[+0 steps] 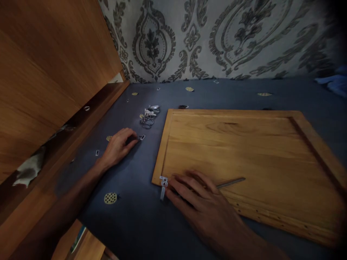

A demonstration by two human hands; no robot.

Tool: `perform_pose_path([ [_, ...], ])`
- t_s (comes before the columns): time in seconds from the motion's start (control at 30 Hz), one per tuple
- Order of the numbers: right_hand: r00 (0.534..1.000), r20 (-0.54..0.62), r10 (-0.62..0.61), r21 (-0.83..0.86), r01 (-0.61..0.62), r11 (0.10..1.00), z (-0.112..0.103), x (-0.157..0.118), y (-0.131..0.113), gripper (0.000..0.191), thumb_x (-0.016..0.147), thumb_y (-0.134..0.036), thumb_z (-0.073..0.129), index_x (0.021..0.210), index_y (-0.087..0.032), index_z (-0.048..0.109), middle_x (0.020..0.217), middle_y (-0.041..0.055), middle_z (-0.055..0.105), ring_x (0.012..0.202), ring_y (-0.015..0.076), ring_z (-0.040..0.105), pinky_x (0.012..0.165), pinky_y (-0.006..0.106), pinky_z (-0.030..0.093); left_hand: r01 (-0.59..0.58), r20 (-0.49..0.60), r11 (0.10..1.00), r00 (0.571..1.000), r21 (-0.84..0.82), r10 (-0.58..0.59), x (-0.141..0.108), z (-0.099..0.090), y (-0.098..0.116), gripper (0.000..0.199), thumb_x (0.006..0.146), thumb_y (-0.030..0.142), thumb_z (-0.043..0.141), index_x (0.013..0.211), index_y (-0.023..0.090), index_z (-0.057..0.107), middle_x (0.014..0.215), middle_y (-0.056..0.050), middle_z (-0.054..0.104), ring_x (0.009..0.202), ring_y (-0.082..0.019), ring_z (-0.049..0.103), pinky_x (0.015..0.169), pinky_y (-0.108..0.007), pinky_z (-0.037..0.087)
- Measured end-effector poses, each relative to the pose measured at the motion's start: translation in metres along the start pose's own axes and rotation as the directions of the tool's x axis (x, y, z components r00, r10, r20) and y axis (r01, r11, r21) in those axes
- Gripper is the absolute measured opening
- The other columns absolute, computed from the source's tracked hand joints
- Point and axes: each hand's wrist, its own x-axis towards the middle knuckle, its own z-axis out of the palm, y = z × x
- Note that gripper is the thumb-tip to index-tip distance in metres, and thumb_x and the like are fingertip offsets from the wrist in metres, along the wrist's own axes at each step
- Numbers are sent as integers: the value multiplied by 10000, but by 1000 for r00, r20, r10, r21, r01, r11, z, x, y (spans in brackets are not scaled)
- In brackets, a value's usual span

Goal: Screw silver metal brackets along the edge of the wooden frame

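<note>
My left hand [119, 146] is over the blue patterned sheet with its fingers loosely curled. A gap shows between thumb and fingers, and nothing is visible in them. Just beyond it lies a small pile of metal fittings [148, 115], like cabinet hinges. At the near left corner of a framed wooden panel [238, 144], my right hand [200, 206] grips a silver metal bracket [164, 181] by its right side, thumb and fingertips against it. Part of the bracket juts past the panel's edge. A thin grey metal rod [231, 182] pokes out from behind the right hand; its other end is hidden.
A large wooden board [48, 65] leans in from the upper left above a wooden ledge [89, 119]. Small holes dot the panel's near edge. Patterned wall covering [189, 39] rises behind. Blue cloth [334, 83] lies at far right.
</note>
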Motion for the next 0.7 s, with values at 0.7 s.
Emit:
perform_pose_path([
  [0.7, 992, 125, 0, 40, -5, 999, -13, 3, -2, 350, 1126, -101, 419, 1257, -123, 743, 1269, 81, 809, 1169, 267, 667, 1092, 499, 485, 80, 193, 991, 976, 106, -100, 5, -33, 28, 159, 973, 268, 576, 890, 226, 705, 894, -61, 739, 821, -262, 682, 751, -363, 491],
])
